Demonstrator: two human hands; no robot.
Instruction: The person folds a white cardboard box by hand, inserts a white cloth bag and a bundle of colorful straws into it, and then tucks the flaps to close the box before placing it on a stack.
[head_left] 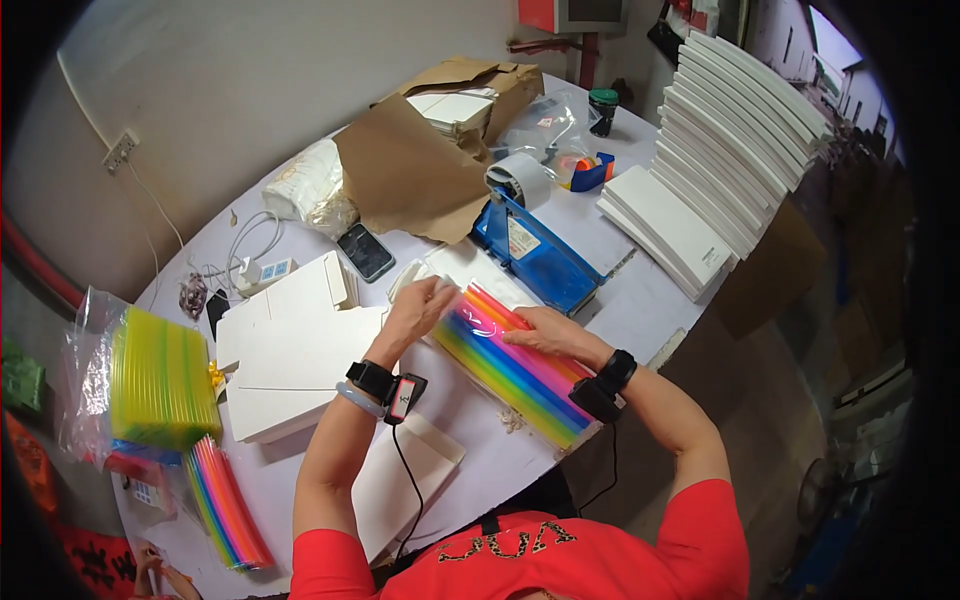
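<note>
A flat pack of rainbow-coloured sticks in shiny clear wrap [500,355] lies slantwise in front of me, its colours running from red and pink to green and yellow. My left hand [420,305] is closed at its far left corner, the fingertips pinching the clear wrap. Along the pack's right edge, my right hand [555,335] grips it, with fingers over the top. Beneath and beyond the pack's far end lie white pieces [480,270]. The exact contact of my left fingertips is partly hidden.
White flat boxes [290,350] lie to the left, near a phone [366,252]. Beyond the pack is an open blue box [540,260]. Tall white stacks [730,140] stand at right. Yellow-green sticks [160,380] and another rainbow bundle [228,505] are far left, near another person's hand [165,575].
</note>
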